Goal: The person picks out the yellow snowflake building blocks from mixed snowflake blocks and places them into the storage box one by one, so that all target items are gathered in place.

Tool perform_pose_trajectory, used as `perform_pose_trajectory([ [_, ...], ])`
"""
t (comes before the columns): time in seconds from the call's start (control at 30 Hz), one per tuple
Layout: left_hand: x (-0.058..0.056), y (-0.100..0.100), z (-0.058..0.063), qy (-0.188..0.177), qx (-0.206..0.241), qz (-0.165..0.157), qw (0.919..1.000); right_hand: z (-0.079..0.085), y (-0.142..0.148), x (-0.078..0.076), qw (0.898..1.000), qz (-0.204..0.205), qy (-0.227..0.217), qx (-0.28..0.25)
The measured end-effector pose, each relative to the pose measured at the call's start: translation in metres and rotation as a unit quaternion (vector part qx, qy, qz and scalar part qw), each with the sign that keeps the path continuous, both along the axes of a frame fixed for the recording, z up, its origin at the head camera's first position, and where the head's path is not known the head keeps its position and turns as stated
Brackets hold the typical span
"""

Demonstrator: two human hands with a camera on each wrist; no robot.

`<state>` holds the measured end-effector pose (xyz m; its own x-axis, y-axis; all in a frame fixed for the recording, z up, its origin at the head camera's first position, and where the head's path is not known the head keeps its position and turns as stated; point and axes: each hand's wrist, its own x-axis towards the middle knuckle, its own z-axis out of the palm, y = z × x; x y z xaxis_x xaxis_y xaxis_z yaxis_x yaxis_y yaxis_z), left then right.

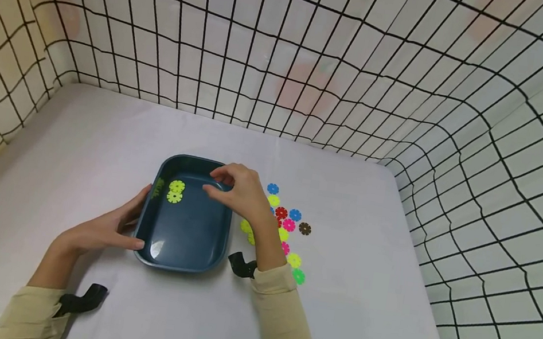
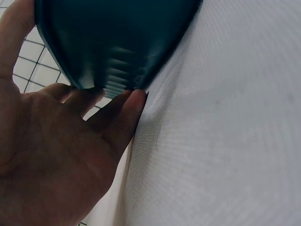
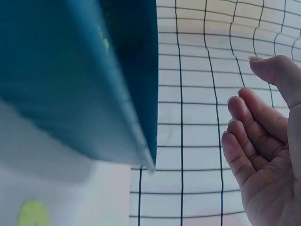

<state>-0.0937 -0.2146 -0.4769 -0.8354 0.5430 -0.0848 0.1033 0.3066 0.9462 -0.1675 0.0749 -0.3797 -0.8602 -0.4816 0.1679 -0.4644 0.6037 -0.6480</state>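
Observation:
My left hand (image 1: 109,228) grips the left side of a dark blue plastic tray (image 1: 192,233), thumb at the near-left corner. The left wrist view shows its fingertips (image 2: 136,101) against the tray's ribbed outer wall, low by the white cloth. Two yellow-green flower-shaped discs (image 1: 176,191) lie side by side in the tray's left part. Over the far right corner of the tray hangs my right hand (image 1: 244,192). Its thumb and fingers stand apart with nothing between them, as the right wrist view also shows. Several loose discs (image 1: 294,215) lie right of the tray, some hidden behind the right forearm.
The loose discs are blue, red, pink, yellow-green, brown and green. A white cloth (image 1: 359,321) covers the table. Black wire mesh (image 1: 288,50) rises at the back and both sides. Each sleeve carries a black curved wrist mount (image 1: 242,265).

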Motion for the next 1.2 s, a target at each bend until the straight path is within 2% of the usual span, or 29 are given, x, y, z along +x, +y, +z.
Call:
perform_pose_trajectory([
  [0.2, -0.001, -0.002, -0.001, -0.004, 0.016, -0.006, 0.9998, -0.01, 0.022, 0.008, 0.999, -0.023, 0.027, -0.008],
  [0.43, -0.002, -0.001, 0.0, 0.001, 0.014, -0.002, 0.9999, -0.023, 0.047, 0.023, 0.997, -0.054, 0.048, 0.01],
  [0.67, 0.0, 0.0, 0.0, 0.004, -0.005, 0.0, 1.0, -0.042, 0.065, 0.039, 0.997, -0.079, 0.016, -0.001],
  [0.87, -0.001, 0.0, 0.0, -0.003, 0.01, -0.004, 0.9999, -0.059, 0.08, 0.044, 0.995, -0.101, -0.003, 0.0],
  [1.2, -0.002, -0.003, 0.0, -0.005, 0.01, -0.005, 0.9999, -0.07, 0.112, 0.05, 0.99, -0.14, -0.015, -0.004],
])
